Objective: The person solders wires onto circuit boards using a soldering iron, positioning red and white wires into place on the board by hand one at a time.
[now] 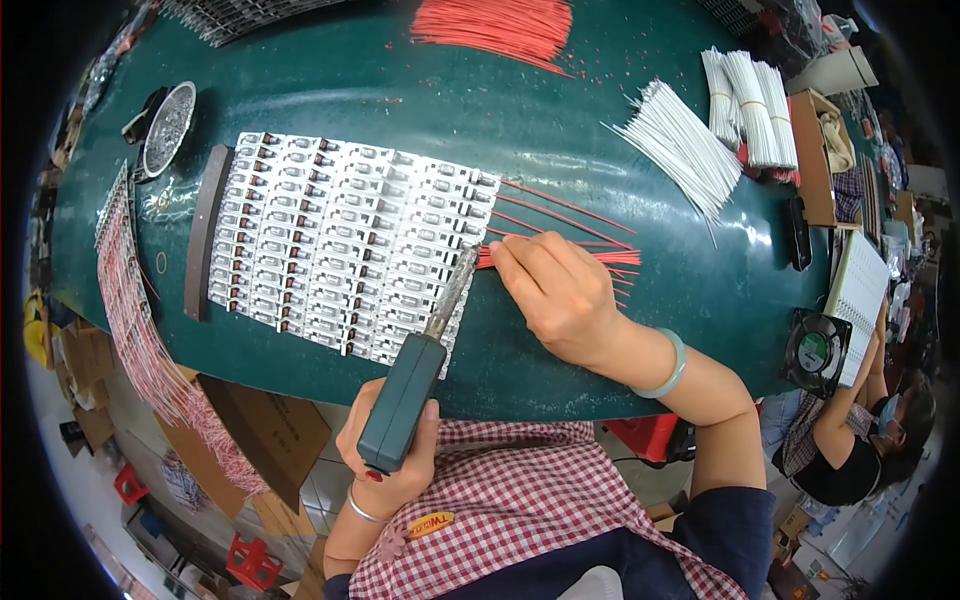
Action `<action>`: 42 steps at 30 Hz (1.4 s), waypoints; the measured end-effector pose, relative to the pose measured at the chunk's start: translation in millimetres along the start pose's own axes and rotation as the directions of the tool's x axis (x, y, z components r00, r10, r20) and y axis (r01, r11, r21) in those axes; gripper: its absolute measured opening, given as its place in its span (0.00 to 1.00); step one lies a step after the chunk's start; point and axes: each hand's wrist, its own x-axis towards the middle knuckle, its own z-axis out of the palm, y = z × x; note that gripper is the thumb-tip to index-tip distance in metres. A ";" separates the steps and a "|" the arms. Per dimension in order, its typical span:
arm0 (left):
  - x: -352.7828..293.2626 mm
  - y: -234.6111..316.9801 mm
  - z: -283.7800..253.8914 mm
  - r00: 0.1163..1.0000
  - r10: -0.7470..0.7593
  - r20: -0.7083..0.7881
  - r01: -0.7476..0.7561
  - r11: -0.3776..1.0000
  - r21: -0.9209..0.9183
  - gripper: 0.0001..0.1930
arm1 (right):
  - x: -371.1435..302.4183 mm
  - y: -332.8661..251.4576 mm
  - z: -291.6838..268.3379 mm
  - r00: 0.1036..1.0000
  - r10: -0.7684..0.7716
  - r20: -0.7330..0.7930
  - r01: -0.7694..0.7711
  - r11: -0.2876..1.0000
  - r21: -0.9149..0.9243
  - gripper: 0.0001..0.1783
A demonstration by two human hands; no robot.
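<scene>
My left hand (391, 425) is wrapped round a dark green soldering gun (403, 390). Its long metal barrel slants up to the right, and the end meets the right edge of a panel of white parts (340, 240). The panel carries several rows of small metal-and-black fittings. My right hand (553, 285) is closed, thumb and forefinger pinching a red wire beside that same edge. More red wires (618, 258) lie under and beyond my right fingers, and a few stretch rightward from the panel's upper right edge. The exact contact at the tip is too small to make out.
A dark bar (207, 235) borders the panel's left end. Beyond it stands a round metal dish (168, 130). Red wires (492, 30) are heaped at the back; white wires (680, 145) lie right. A small fan (817, 352) sits near a co-worker (850, 440). Wired strips (140, 320) hang left.
</scene>
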 end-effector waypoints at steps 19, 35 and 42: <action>-15.8 -11.7 -4.8 0.997 0.037 -0.065 -0.041 0.998 -0.048 0.14 | 0.0 -1.3 -1.2 1.000 0.006 0.001 -0.006 1.000 -0.007 0.21; -21.9 -10.4 -4.3 1.000 -0.014 0.008 0.013 1.000 0.006 0.11 | -4.4 -10.8 -0.7 1.000 -0.023 -0.010 0.023 1.000 -0.009 0.21; -21.5 -10.1 -5.2 0.999 0.015 0.036 -0.017 0.999 0.051 0.10 | -3.1 -12.2 0.3 0.998 -0.062 -0.009 0.061 0.996 -0.064 0.16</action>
